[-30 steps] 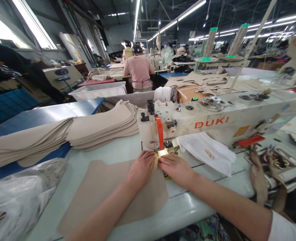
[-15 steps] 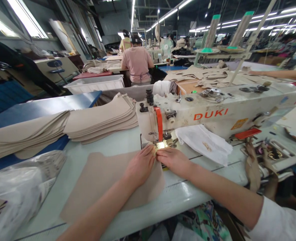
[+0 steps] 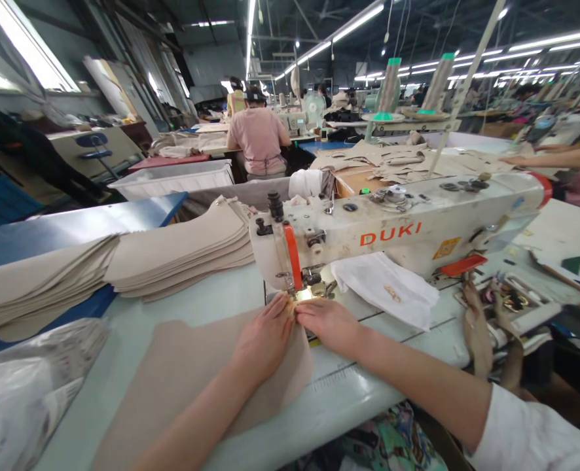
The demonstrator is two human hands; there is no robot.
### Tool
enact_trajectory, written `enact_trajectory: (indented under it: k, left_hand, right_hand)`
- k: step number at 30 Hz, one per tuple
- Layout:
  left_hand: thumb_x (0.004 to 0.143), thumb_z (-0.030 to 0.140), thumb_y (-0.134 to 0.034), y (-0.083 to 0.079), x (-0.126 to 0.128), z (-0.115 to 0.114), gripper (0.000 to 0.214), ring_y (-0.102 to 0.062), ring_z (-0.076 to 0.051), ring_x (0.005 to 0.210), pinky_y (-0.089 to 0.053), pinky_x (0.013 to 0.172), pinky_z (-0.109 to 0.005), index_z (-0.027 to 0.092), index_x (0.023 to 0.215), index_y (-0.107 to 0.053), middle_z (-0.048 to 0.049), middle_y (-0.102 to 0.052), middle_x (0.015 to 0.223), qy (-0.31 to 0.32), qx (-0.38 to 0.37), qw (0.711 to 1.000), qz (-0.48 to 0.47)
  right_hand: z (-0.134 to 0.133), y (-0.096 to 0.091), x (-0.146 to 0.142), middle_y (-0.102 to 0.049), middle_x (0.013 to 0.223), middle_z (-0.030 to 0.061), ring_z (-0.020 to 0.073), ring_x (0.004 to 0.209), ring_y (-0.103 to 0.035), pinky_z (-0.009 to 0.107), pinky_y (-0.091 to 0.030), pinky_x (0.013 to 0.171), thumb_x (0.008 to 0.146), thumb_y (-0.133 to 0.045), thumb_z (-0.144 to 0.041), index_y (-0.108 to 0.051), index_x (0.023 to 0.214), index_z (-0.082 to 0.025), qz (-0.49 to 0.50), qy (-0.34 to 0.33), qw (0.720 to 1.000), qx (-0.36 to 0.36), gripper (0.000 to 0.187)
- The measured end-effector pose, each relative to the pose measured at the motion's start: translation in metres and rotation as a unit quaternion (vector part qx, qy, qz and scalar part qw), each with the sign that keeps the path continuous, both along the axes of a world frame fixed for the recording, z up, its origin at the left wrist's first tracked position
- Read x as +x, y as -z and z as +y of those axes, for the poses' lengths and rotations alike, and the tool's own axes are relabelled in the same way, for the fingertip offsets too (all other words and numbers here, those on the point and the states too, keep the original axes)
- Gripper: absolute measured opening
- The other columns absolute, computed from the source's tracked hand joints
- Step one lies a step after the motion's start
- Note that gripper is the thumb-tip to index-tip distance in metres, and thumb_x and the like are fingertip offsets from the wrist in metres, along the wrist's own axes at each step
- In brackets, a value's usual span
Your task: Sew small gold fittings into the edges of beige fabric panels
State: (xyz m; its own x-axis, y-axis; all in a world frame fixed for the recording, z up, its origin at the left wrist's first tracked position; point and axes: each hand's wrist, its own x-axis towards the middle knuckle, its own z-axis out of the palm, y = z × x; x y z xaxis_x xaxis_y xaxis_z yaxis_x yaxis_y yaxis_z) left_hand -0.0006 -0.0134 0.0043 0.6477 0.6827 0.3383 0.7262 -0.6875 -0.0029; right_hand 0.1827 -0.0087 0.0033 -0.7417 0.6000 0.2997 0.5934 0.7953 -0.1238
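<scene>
Your close-set fingers hide one edge of the cloth, left hand resting on it, right hand alongside, any pinch unclear.

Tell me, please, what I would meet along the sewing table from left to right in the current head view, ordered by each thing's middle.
Crumpled translucent plastic bag → flat beige fabric piece under the left hand → right hand → loose white cloth → hanging tan fabric strips.
</scene>
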Motion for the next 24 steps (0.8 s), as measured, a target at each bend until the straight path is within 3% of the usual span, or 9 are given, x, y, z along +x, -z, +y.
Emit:
enact_trajectory:
  k: [8,24]
  left_hand:
    - [0.093,0.019,-0.033,0.0020,-0.0011,0.0056,0.037,-0.060,-0.028,0.110,-0.054,0.090,-0.042,0.004,0.111,-0.061,-0.0207,-0.064,0.117,-0.012,0.017,1.000,-0.001]
    - [0.093,0.018,-0.034,0.0014,0.0009,0.0046,0.034,-0.057,-0.026,0.114,-0.051,0.095,-0.041,0.008,0.111,-0.061,-0.0171,-0.064,0.118,-0.019,0.004,1.000,-0.017]
  right_hand:
    - [0.0025,-0.0013,-0.0016,-0.065,0.107,0.0077,0.0178,0.104,-0.057,0.028,-0.044,0.096,0.088,-0.055,-0.015,-0.061,0.093,-0.012,0.003,0.008,1.000,0.003,0.008]
    - [0.0031,-0.0006,-0.0019,-0.066,0.102,0.0075,0.0175,0.101,-0.058,0.029,-0.045,0.093,0.090,-0.053,-0.016,-0.062,0.091,-0.014,-0.010,0.009,1.000,-0.008,0.009]
